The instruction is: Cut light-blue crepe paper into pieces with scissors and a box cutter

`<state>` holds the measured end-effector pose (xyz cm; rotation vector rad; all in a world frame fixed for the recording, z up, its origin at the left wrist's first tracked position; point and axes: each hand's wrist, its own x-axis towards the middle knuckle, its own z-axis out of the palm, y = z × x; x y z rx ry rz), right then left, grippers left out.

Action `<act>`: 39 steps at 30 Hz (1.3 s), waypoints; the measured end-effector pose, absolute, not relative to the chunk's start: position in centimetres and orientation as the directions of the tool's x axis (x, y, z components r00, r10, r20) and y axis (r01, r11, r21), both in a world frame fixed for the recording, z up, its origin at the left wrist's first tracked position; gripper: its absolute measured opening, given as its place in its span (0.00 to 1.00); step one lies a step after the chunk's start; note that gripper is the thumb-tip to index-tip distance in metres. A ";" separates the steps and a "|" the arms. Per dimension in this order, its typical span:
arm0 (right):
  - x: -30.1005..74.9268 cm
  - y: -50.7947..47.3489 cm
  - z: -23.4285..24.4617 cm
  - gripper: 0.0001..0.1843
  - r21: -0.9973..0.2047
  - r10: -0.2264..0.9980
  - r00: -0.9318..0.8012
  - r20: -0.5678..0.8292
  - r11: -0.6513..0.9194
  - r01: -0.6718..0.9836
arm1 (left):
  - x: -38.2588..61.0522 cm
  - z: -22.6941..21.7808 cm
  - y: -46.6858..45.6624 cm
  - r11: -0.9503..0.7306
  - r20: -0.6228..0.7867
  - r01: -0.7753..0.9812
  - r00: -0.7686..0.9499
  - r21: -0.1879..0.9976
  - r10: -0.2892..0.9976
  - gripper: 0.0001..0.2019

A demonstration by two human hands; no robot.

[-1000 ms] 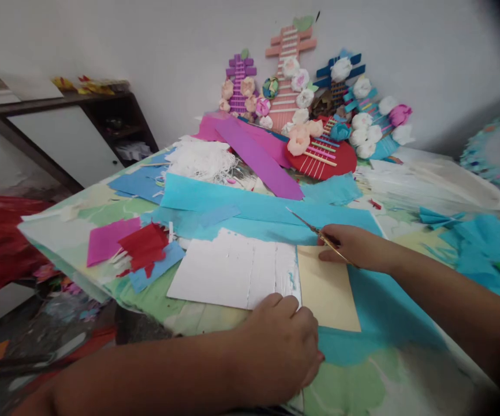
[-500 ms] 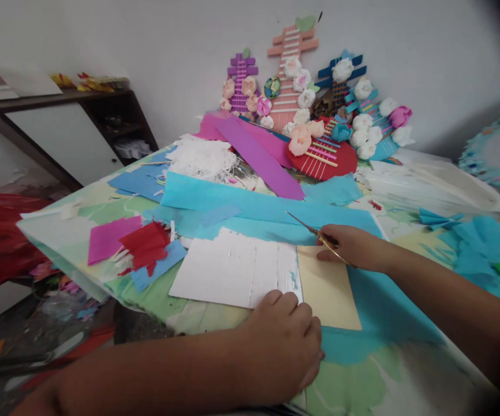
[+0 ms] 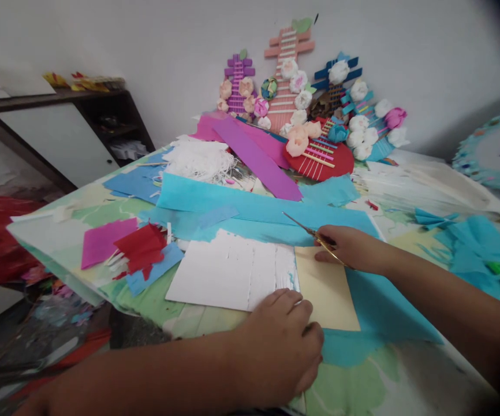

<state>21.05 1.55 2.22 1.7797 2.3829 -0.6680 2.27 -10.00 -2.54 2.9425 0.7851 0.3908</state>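
In my right hand [image 3: 347, 248] is a pair of gold-coloured scissors [image 3: 328, 247], the blades pointing up and left. That hand rests over the top of a cream paper sheet [image 3: 334, 300]. A white piece of board [image 3: 215, 271] with cut or scored lines lies to its left, meeting the cream sheet. My left hand [image 3: 282, 346] lies curled at the board's lower right corner, its fingertips hidden beneath it. Light-blue paper [image 3: 388, 306] spreads under the cream sheet, and a long turquoise strip [image 3: 232, 199] runs behind the board.
Purple paper [image 3: 258, 153], a heap of white shreds [image 3: 200, 159] and red scraps [image 3: 141, 248] lie around. Guitar-shaped crafts with paper flowers [image 3: 288, 86] lean on the wall. Crumpled blue paper [image 3: 475, 242] is at right. A cabinet [image 3: 55, 141] stands at left.
The view has shifted slightly, so most things appear a little further left. My left hand's fingers have moved slightly; the scissors stay in my right hand at the same spot.
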 end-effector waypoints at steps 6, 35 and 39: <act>20.8 1.5 2.2 0.09 -0.269 0.889 -0.295 -0.349 0.207 0.941 | 2.2 -2.7 -10.0 -0.869 0.242 0.479 0.834 0.127 0.495 0.14; 21.0 1.4 2.3 0.09 -0.294 0.887 -0.305 -0.347 0.206 0.934 | 2.3 -2.2 -10.2 -0.844 0.251 0.527 0.808 0.099 0.534 0.13; 20.8 1.4 2.5 0.10 -0.281 0.885 -0.297 -0.360 0.201 0.938 | 2.4 -2.4 -10.3 -0.842 0.245 0.531 0.808 0.093 0.536 0.13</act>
